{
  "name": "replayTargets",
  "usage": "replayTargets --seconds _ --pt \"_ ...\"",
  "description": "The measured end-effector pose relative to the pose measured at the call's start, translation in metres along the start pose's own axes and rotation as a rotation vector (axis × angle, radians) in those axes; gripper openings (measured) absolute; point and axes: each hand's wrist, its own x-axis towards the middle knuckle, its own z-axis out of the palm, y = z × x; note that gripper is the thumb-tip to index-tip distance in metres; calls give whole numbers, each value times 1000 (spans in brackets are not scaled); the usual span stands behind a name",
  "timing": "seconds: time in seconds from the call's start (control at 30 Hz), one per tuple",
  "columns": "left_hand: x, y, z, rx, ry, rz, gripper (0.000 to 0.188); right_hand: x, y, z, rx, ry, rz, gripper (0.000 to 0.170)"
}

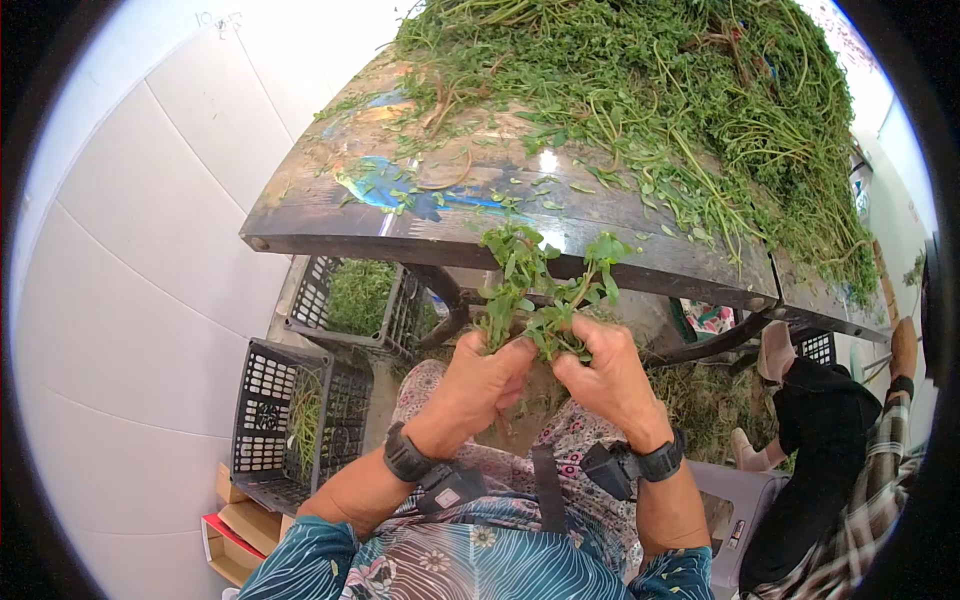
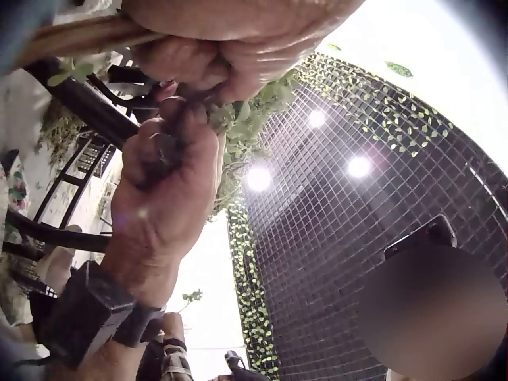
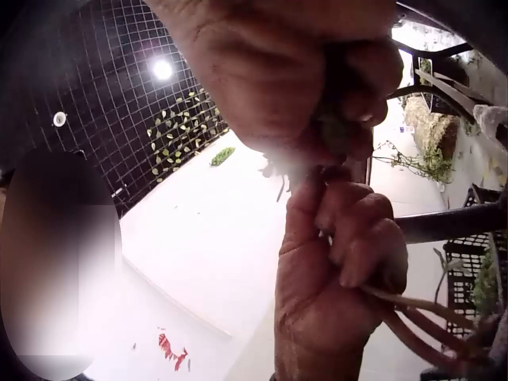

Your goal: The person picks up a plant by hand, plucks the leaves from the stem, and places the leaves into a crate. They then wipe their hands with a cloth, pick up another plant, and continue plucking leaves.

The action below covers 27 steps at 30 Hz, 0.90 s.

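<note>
In the head view, the left hand (image 1: 482, 385) grips a bunch of leafy green stems (image 1: 512, 268) just in front of the table's near edge. Beside it, the right hand (image 1: 612, 380) holds another leafy bunch (image 1: 590, 285), its fingers curled round the stems. The two hands are close together above the lap. In the left wrist view, the right hand (image 2: 163, 210) has curled fingers near the left hand (image 2: 238, 40), with leaves (image 2: 250, 115) behind them. Long stems (image 3: 425, 329) stick out below the left hand (image 3: 329, 278) in the right wrist view.
A big heap of greens (image 1: 700, 90) covers much of the table (image 1: 300, 200). Two black crates (image 1: 270, 410) holding greens stand at left, near cardboard boxes (image 1: 240, 535). Another person's dark-clothed leg (image 1: 825, 430) is at right, beside a grey stool (image 1: 735, 510).
</note>
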Motion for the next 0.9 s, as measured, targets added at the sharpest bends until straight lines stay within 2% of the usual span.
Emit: replayTargets --seconds 0.07,0.17,0.27,0.37,0.47,0.6,0.7,0.8,0.87,0.9 --pt "-2 3 -1 -43 -64 -25 15 -2 10 8 0 129 -107 16" --pt "-3 7 -2 -85 -127 -38 17 -7 13 -3 574 13 284 17" --pt "1 5 -5 -131 -178 -34 17 -3 -4 -7 960 101 482 21" --pt "0 5 -3 -139 -215 -31 17 -5 2 -6 931 -63 531 23" --pt "-1 3 -2 -122 -220 -43 17 -9 8 0 969 -93 487 25" --pt "0 1 -3 -117 -240 -51 18 -6 9 5 993 34 439 19" --pt "2 1 5 -192 -21 -59 17 -7 5 4 975 72 439 16" --pt "-2 9 9 -276 41 16 13 -10 3 5 994 147 468 15" --pt "-2 8 3 -223 -59 -13 11 -9 -1 6 965 209 503 13" --pt "-2 7 1 -195 -109 -25 11 -9 2 5 948 172 497 13"
